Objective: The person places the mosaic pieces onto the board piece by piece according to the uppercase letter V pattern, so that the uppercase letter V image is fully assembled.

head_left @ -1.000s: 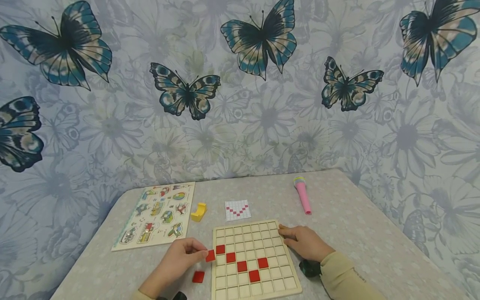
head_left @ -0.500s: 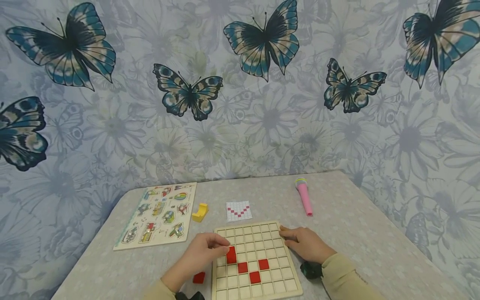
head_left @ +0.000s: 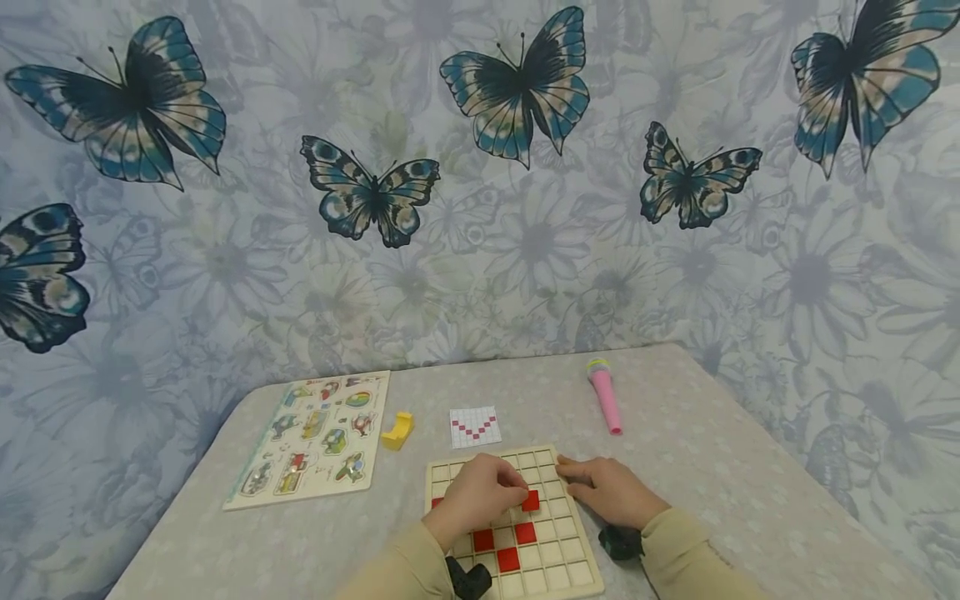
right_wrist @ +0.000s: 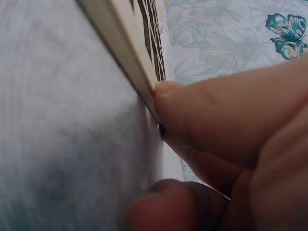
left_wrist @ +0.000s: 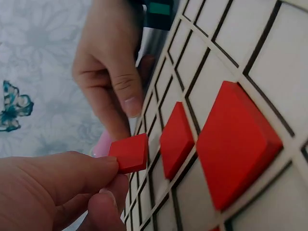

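Observation:
My left hand (head_left: 480,493) pinches a red square tile (head_left: 530,500) between thumb and fingertips, above the right part of the wooden grid board (head_left: 555,575). In the left wrist view the held tile (left_wrist: 131,153) is tilted, its edge close to the grid. Two more red tiles sit in cells nearby, a large-looking one (left_wrist: 238,144) nearest that camera. The head view shows several placed tiles, such as the lowest one (head_left: 508,559); others are partly covered by the left hand. My right hand (head_left: 615,492) rests with fingertips against the board's right edge (right_wrist: 130,53).
Behind the board lies a paper card (head_left: 475,427) with a V of pink squares. A yellow curved block (head_left: 397,431) and a picture puzzle board (head_left: 311,442) are to the left. A pink toy microphone (head_left: 606,398) lies at the back right.
My left hand has carried the red tile from beside the board's left edge rightward across the grid. The right hand has stayed at the board's right edge.

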The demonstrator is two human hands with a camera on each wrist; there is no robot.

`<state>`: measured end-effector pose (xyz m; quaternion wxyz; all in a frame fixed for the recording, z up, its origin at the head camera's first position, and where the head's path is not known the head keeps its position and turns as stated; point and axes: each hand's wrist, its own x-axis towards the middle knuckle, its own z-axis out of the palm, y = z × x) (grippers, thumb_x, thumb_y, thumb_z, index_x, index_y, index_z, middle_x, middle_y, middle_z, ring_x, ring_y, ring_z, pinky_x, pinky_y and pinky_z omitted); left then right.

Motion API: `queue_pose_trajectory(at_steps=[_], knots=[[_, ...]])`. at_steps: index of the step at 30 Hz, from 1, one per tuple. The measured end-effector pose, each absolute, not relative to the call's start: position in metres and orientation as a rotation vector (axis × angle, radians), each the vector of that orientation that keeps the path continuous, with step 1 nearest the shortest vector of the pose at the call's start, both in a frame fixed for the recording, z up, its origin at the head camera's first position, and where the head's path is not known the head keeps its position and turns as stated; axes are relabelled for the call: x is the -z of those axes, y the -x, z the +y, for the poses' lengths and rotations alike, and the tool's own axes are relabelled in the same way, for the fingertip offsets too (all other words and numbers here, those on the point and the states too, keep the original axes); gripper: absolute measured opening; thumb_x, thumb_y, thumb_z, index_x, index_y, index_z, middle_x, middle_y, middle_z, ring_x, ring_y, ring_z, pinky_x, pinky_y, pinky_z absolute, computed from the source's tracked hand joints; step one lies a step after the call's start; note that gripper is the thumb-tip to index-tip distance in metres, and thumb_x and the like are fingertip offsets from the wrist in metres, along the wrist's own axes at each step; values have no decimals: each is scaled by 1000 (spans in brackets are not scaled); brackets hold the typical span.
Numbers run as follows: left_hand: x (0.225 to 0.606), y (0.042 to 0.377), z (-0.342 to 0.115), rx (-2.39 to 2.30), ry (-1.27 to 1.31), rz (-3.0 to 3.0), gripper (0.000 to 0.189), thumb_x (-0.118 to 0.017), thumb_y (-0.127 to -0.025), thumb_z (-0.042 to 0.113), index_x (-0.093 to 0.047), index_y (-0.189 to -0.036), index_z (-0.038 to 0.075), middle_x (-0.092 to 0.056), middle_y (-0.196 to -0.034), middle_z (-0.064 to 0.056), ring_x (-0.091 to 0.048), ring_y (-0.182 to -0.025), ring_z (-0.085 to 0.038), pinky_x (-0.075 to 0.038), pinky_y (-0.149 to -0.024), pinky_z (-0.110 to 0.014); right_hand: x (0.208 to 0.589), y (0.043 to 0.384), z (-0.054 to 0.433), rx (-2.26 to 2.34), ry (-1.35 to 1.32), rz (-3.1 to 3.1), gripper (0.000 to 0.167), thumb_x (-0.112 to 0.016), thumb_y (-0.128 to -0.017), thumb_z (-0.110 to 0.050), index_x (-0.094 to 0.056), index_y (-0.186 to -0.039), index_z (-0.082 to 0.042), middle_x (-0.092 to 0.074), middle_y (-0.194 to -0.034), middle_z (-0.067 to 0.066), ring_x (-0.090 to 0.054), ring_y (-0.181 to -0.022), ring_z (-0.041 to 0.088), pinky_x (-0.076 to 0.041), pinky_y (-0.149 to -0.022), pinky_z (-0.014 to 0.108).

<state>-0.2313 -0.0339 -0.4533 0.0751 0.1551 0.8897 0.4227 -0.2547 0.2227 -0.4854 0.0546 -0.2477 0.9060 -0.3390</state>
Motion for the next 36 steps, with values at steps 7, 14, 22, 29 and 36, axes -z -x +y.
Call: queue_pose_trajectory(at_steps=[7, 14, 22, 29, 36], knots=[[457, 233, -18, -1167, -459, 2748, 7, -78, -91, 24, -76, -84, 21, -68, -79, 11, -58, -71, -9, -47, -61, -33, 486, 255, 221, 1017, 765, 2753, 41, -64, -102, -17, -62, -142, -9, -55, -151, 9, -50, -140, 36, -46, -106, 56], [458, 229, -12, -977, -501, 2828, 9, -78, -89, 24, -75, -81, 25, -65, -75, 14, -56, -66, -6, -46, -57, -31, 489, 254, 223, 1004, 780, 2772, 41, -65, -101, -17, -62, -142, -8, -56, -150, 9, -51, -138, 37, -47, -105, 56], [457, 230, -8, -878, -536, 2890, 16, -81, -88, 25, -71, -75, 27, -61, -71, 16, -52, -61, -6, -42, -52, -29, 482, 254, 224, 997, 811, 2790, 40, -66, -101, -15, -64, -139, -5, -57, -148, 11, -55, -135, 38, -51, -100, 53], [452, 224, -7, -893, -532, 2866, 13, -83, -86, 20, -72, -80, 24, -62, -73, 14, -53, -62, -6, -43, -54, -30, 481, 252, 223, 1009, 761, 2779, 39, -66, -101, -16, -65, -138, -7, -58, -148, 9, -57, -132, 36, -52, -100, 52], [448, 210, -38, -1100, -537, 2780, 11, -79, -89, 31, -70, -84, 29, -65, -79, 16, -57, -69, -6, -45, -59, -31, 484, 252, 221, 1026, 743, 2782, 38, -65, -101, -16, -65, -138, -8, -58, -148, 8, -51, -139, 37, -45, -107, 57]])
